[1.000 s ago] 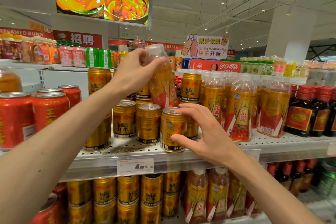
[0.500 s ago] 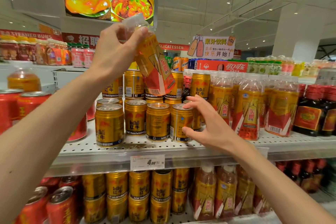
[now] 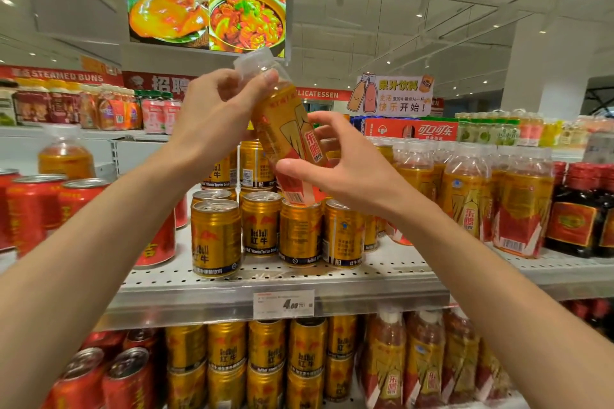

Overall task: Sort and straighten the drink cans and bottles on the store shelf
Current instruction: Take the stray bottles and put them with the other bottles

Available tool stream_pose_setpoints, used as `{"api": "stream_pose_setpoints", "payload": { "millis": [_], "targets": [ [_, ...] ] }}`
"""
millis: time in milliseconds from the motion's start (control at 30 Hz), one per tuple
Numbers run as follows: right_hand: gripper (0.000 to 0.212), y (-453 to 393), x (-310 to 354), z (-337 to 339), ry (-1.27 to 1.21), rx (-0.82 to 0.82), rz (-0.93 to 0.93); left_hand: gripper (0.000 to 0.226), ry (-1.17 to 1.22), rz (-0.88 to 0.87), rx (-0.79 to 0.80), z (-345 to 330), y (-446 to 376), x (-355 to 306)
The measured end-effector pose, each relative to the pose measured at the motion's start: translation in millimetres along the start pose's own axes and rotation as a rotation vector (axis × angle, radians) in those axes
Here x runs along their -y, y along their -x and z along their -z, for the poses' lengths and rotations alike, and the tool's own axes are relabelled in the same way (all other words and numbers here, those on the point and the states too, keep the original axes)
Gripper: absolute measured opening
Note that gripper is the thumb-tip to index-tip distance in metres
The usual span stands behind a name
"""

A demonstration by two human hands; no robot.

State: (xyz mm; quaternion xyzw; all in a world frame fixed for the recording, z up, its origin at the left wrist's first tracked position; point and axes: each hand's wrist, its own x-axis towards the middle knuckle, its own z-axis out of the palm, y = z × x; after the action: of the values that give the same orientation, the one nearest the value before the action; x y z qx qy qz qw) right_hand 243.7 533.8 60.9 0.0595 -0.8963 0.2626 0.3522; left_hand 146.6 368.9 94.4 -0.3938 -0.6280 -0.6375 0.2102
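A gold-and-red drink bottle [image 3: 288, 134] with a clear cap hangs tilted in the air, cap up and to the left, above the gold Red Bull cans [image 3: 216, 236] on the shelf [image 3: 382, 279]. My left hand [image 3: 212, 119] grips its neck and shoulder. My right hand [image 3: 352, 173] wraps the bottle's lower half, thumb on the label and fingers behind. Its base hovers just over a can in the front row. Matching bottles [image 3: 465, 196] stand in rows to the right of the cans.
Red cans [image 3: 30, 209] fill the shelf's left end and dark bottles [image 3: 574, 216] its right end. A price tag [image 3: 283, 304] hangs on the front rail. Below are more gold cans [image 3: 265, 359] and bottles [image 3: 425, 362].
My left hand lifted the bottle out from among the cans. My right hand left the front can, rose, and took hold of the bottle's lower half.
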Motion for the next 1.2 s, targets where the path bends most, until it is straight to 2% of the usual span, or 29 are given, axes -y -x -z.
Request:
{"api": "stream_pose_setpoints", "payload": {
  "millis": [133,300,400,567,767,933,1200],
  "targets": [
    [0.079,3,-1,-3,0.045,-0.055,0.015,0.025,0.054,0.027,0.049,4,9,-1],
    [0.071,23,1,3,-0.006,-0.152,-0.001,0.031,0.124,0.028,0.065,-2,22,-4],
    [0.069,45,-1,7,-0.046,-0.151,-0.054,0.023,0.173,0.041,0.112,-10,35,-3],
    [0.064,107,-19,3,-0.159,-0.171,-0.193,0.036,0.149,0.065,0.260,-26,84,27],
    [0.054,179,-61,-8,-0.336,-0.241,-0.359,0.032,0.085,0.175,0.161,-47,171,57],
    [0.064,223,-103,15,-0.458,-0.255,-0.467,0.027,0.071,0.359,0.051,-93,236,59],
    [0.067,264,-174,85,-0.505,-0.274,-0.532,0.024,0.002,0.412,0.015,-188,250,32]
  ]
}}
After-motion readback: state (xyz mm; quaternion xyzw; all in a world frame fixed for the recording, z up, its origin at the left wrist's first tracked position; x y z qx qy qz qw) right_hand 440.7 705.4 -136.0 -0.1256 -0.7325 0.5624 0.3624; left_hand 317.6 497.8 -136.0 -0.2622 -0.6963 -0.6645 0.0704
